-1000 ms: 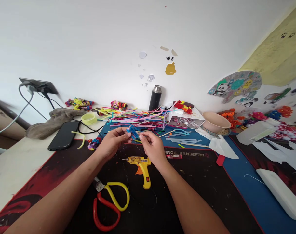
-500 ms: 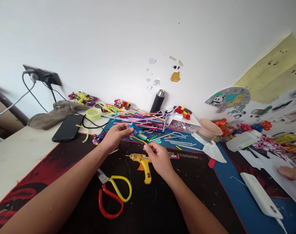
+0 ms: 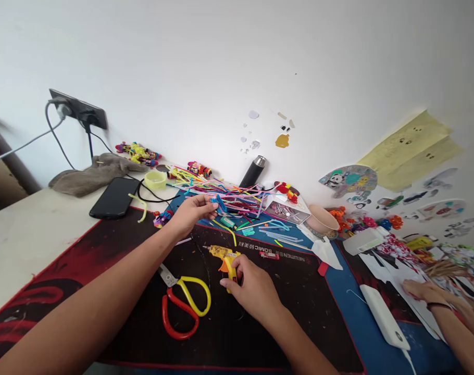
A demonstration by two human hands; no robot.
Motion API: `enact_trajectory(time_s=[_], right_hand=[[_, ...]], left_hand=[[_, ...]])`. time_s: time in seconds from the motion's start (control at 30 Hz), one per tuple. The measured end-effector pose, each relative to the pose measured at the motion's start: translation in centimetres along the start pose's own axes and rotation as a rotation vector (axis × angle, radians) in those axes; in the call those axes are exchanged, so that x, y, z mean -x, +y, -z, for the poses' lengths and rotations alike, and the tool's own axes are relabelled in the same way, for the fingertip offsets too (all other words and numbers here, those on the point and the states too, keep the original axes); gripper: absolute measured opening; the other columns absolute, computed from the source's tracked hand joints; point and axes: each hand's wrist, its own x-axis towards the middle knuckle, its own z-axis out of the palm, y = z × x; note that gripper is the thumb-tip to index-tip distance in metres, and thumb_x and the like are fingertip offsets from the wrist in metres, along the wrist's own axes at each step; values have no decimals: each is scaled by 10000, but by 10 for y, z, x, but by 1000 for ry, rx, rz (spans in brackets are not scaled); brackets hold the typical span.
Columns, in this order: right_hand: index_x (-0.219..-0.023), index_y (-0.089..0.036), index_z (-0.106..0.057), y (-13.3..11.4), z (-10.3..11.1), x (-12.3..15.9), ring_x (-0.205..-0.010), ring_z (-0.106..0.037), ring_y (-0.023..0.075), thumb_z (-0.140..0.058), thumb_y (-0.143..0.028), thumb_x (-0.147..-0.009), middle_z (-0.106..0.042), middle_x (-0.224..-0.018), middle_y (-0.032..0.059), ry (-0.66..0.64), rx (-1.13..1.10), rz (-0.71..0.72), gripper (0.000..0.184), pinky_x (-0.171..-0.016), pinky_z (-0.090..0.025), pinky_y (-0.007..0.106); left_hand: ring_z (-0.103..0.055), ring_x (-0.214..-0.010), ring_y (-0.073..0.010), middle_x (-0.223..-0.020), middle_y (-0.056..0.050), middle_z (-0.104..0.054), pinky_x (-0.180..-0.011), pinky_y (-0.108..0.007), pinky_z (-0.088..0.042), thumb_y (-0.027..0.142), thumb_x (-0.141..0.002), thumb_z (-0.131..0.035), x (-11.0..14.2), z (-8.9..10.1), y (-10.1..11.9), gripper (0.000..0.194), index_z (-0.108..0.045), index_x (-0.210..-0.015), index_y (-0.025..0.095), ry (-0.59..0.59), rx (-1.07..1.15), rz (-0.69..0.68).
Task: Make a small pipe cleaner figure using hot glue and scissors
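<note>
My left hand pinches a blue fuzzy pipe-cleaner piece between thumb and fingers, held up in front of the pipe-cleaner pile. Below and to the right, my right hand has its fingers and thumb around the handle of a yellow glue gun. The gun lies on the black desk mat, its nozzle pointing left and its trigger orange. Left of the right hand lie scissors with one red and one yellow handle. A thin yellow-green pipe cleaner rests above the gun.
A heap of colourful pipe cleaners lies at the back, before a leaning black flask. A phone and tape roll sit left. Rightward are a bowl, a white device and another person's hand on paper.
My right hand has left the blue piece, let go of the yellow-green pipe cleaner, and come down onto the glue gun. The view has swung right, bringing another person's arms in.
</note>
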Motion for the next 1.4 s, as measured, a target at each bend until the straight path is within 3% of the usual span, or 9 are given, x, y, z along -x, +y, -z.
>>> enact_trajectory(time_s=[0.23, 0.43, 0.6, 0.7, 0.83, 1.03, 1.2, 1.4], right_hand=[[-928, -273, -530, -2, -17, -2, -642, -559, 190, -684, -250, -866, -596, -733, -47, 73, -89, -98, 168, -632, -331, 293], [-919, -256, -558, 15, -26, -10, -586, -522, 156, -716, -382, -831, -564, -734, -56, 149, -524, -176, 220, -560, -418, 268], [-939, -256, -561, 14, -27, -16, -475, -442, 124, -781, -454, -787, -553, -716, -65, 196, -870, -297, 333, -383, -342, 234], [-934, -265, -552, 7, -21, -22, -467, -435, 122, -800, -463, -772, -557, -721, -61, 280, -987, -309, 356, -350, -314, 227], [-959, -267, -556, 0, -11, -32, -498, -458, 125, -813, -456, -778, -559, -750, -53, 391, -1049, -270, 367, -360, -316, 216], [-1009, -266, -560, -9, -7, -47, -582, -545, 150, -806, -498, -830, -596, -816, -32, 454, -1023, -186, 383, -435, -402, 238], [-989, -265, -537, -18, -9, -54, -714, -635, 177, -811, -507, -830, -607, -841, -28, 505, -994, -99, 398, -594, -517, 270], [-965, -276, -501, -22, -12, -56, -552, -494, 115, -864, -550, -782, -536, -820, -59, 465, -1122, -203, 491, -387, -324, 217]], left_hand=[[-678, -643, -163, -700, 13, -706, -664, -300, -558, 335, -532, -1063, -1, 0, -1, 475, -729, -823, 165, -5, 21, -4], [-684, -635, -151, -698, 8, -709, -640, -265, -567, 311, -579, -1060, 0, 1, 0, 429, -738, -824, 169, -57, 72, 7], [-711, -644, -164, -753, -39, -750, -627, -261, -586, 380, -680, -1020, 6, 4, 8, 385, -784, -907, 178, -168, 147, 34], [-716, -612, -187, -750, -66, -765, -576, -273, -578, 374, -684, -1016, 15, 2, 15, 371, -804, -916, 176, -334, 159, 96], [-723, -641, -187, -764, -61, -780, -609, -275, -590, 356, -682, -1023, 24, -7, 16, 337, -823, -900, 195, -534, 86, 236], [-771, -863, -218, -975, -89, -826, -849, -327, -616, 290, -731, -991, 23, -16, -1, 289, -853, -967, 198, -563, -1, 263], [-783, -935, -240, -1041, -106, -838, -907, -341, -595, 302, -756, -975, 23, -13, -6, 287, -862, -1000, 201, -576, 2, 251], [-765, -909, -246, -1030, -112, -834, -859, -340, -579, 345, -709, -1005, 22, -12, -6, 334, -860, -976, 207, -568, 21, 248]])
